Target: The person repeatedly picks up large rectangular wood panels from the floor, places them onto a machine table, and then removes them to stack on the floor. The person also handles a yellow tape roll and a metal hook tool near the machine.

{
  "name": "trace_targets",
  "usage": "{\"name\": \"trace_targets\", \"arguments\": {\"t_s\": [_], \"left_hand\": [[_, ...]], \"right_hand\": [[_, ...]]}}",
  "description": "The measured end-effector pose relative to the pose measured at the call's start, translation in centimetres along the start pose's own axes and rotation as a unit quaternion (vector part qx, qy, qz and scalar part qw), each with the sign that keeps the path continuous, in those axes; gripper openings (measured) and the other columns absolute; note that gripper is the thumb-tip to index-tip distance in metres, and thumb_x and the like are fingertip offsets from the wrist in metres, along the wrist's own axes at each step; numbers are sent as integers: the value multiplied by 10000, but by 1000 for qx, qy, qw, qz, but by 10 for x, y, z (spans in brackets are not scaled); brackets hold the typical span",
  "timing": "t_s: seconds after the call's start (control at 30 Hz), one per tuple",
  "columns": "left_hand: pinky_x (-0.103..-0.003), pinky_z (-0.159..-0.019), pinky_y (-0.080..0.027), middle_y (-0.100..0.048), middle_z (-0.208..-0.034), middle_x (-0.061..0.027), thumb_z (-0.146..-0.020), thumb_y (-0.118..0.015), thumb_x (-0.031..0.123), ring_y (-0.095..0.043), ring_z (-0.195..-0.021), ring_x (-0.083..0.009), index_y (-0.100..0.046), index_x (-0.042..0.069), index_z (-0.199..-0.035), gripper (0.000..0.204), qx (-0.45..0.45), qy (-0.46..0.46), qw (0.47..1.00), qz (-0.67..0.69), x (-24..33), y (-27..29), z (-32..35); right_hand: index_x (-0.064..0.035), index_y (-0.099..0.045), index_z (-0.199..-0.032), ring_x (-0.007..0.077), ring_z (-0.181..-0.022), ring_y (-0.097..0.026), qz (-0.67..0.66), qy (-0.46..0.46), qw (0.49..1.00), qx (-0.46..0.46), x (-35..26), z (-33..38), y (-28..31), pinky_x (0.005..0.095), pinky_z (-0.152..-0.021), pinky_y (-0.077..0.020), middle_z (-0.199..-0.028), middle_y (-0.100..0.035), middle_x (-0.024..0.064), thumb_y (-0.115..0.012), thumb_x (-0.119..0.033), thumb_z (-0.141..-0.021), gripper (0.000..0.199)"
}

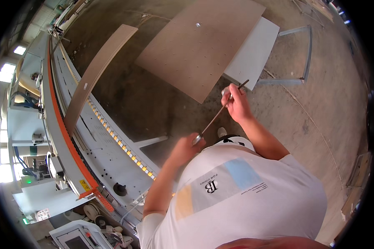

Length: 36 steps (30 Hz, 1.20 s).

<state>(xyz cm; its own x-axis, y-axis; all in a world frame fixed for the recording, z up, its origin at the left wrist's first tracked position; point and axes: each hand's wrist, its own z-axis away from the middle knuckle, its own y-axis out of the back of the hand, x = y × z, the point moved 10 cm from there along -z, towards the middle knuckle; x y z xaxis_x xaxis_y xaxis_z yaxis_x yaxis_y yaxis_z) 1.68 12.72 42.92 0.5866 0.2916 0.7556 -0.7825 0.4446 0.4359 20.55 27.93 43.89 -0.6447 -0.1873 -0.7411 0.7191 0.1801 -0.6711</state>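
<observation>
Both hands grip one thin brown strip (216,117), held slanted above the concrete floor (320,116). The left hand (188,147) is clenched on its lower end at 7 o'clock; the right hand (236,101) is pinched shut on its upper end at 1 o'clock. The strip is possibly edge banding. A brown perforated board (199,43) lies at 12 o'clock, and the long edge-banding machine (70,137) runs at 9 o'clock.

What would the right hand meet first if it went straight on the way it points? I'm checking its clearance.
Probably the white board lying under the brown panel. The right hand points up-picture, gripping a thin strip. Depth is unclear; both boards seem lower, near the floor.
</observation>
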Motion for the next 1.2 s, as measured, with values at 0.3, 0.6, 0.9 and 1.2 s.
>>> {"name": "trace_targets", "arguments": {"t_s": [0.3,0.6,0.9,1.2], "left_hand": [[-349,-758,-533,-717,-884,-95,-958,-711,247,-691,-842,-183,-653,58,-1179,297,-9,-41,990,133,21,-48,-66],[-499,-835,-557,-735,-1061,-162,-973,-599,378,-707,-980,-386,-625,115,-1196,347,27,70,948,-308,-156,-76,-122],[-420,-463,-490,-622,-699,-155,-978,-665,358,-641,-561,-306,-563,33,-1057,350,191,287,935,84,-348,67,-168],[-355,-339,-341,-495,-529,-57,-1016,-566,480,-475,-369,-186,-549,67,-947,419,95,271,931,225,-293,80,-274]], "right_hand": [[-94,-661,-926,91,-670,-576,77,-9,997,24,-40,-39,36,252,-638,-434,-803,-674,18,-567,-375,-1062,326],[-43,-655,-1233,88,-726,-599,354,-268,891,96,70,-17,220,247,-638,-479,-1069,-736,64,-526,-577,-1016,590],[-49,-655,-1167,133,-731,-609,359,-364,830,223,121,89,355,305,-637,-504,-1043,-736,80,-598,-502,-979,493],[-59,-673,-1209,176,-704,-646,272,-401,781,394,152,165,378,311,-575,-508,-1020,-739,104,-604,-377,-994,390]]}}
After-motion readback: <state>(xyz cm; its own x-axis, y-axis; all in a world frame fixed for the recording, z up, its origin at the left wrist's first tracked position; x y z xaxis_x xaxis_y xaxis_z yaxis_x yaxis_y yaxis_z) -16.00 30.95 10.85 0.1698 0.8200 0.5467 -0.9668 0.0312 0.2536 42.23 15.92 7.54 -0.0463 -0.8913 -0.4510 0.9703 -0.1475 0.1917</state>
